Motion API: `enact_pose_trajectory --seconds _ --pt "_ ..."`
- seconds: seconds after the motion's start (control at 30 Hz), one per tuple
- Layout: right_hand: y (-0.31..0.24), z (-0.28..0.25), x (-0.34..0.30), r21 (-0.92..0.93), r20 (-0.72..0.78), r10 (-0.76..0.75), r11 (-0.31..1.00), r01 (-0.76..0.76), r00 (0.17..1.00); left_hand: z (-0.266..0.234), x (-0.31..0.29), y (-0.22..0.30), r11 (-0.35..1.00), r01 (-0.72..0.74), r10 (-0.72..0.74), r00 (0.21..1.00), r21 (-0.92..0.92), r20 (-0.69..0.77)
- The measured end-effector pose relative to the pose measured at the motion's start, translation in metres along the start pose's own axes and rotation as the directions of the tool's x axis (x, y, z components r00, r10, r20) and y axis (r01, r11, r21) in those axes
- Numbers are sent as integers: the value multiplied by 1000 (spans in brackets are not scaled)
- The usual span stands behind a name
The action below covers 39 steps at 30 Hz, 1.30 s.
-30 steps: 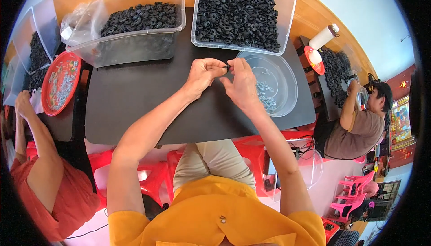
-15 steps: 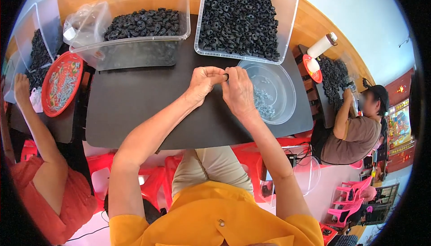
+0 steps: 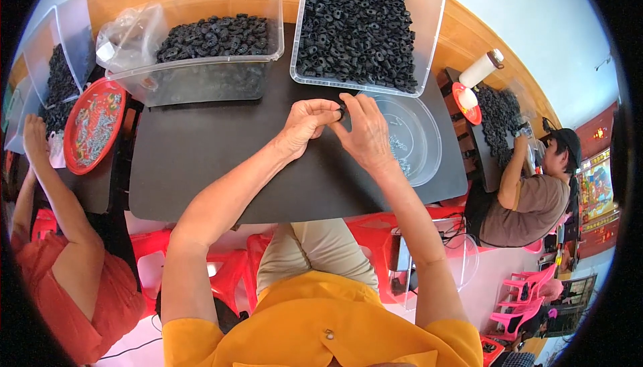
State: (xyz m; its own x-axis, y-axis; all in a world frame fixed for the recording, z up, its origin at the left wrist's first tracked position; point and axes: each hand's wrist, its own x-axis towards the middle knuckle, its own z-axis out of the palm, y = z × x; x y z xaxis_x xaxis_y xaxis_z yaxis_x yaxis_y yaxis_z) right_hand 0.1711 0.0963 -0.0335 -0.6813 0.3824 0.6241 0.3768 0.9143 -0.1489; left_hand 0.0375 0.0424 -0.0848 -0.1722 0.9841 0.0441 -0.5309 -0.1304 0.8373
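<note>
Over the middle of the dark table, my left hand (image 3: 305, 122) pinches a small black plastic piece (image 3: 342, 110) between thumb and fingers. Beside it, my right hand (image 3: 365, 130) has its fingers stretched out and its thumb apart, close to the piece. Whether the right fingertips touch the piece is hard to tell. Partly behind the right hand stands a round clear bowl (image 3: 437, 149) with small silvery metal parts in it. Beyond my hands, a clear bin (image 3: 358, 86) is full of similar small black pieces.
Another clear bin (image 3: 194, 89) with rounder black pieces and a plastic bag (image 3: 127, 40) stands at the back left. At the left, a person in red (image 3: 80, 280) works beside a red tray (image 3: 120, 109). A person in brown (image 3: 526, 206) works at the right table, near a white bottle (image 3: 481, 69).
My right hand has opened, its fingers lifting away and shifting slightly right. The black piece shows more in my left hand, which has hardly moved.
</note>
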Motion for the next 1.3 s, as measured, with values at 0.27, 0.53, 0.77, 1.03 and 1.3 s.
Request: enact_pose_trajectory --seconds 0.27,0.53,0.77,1.03,1.3 --pt "12 -10 7 -201 132 -189 956 213 973 2 -1 4 997 -15 12 999 76 42" --pt "15 -15 8 -200 216 -176 955 220 960 -9 6 -4 995 41 -52 990 88 133" --pt "13 -13 3 -232 270 -144 950 210 952 -6 2 -3 980 13 -27 997 199 67" --pt "7 -9 -3 -258 275 -141 942 214 951 -5 0 -3 981 10 -22 998 196 59" --pt "27 -43 40 1 453 -62 998 69 890 1 2 -1 982 3 -24 994 187 106"
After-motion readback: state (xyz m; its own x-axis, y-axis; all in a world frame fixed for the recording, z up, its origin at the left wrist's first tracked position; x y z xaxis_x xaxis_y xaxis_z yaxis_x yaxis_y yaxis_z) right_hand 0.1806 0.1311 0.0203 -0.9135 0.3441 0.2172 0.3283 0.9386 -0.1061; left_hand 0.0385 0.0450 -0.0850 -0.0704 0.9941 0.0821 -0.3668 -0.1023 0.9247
